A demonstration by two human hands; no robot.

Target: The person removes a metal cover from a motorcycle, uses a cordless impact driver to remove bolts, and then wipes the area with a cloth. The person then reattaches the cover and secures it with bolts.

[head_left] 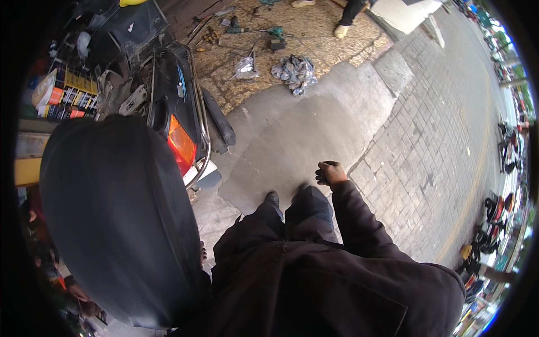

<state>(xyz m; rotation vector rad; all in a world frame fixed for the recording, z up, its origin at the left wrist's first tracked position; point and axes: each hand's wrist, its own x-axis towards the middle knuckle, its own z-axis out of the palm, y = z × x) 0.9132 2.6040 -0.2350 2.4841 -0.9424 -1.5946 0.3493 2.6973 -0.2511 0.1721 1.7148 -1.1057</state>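
A large black padded seat (pixel 118 219) fills the left side of the view, close to me. It hides most of my left arm. Only a few fingers of my left hand (pixel 203 254) show past its right edge, and I cannot tell whether they grip anything. My right hand (pixel 331 173) hangs in front of my right leg with its fingers curled in, dark at the tips, and nothing visible in them. Beyond the seat stands a black scooter body (pixel 168 84) with an orange and red tail light (pixel 182 143) and a metal rail (pixel 203 129).
On the stained ground ahead lie a green-and-black power drill (pixel 269 32), a crumpled plastic bag (pixel 295 72) and a small clear bag (pixel 246 67). Someone's shoe (pixel 341 31) stands farther off. Brick paving (pixel 426 151) runs along the right, with parked motorbikes (pixel 494 219) beyond.
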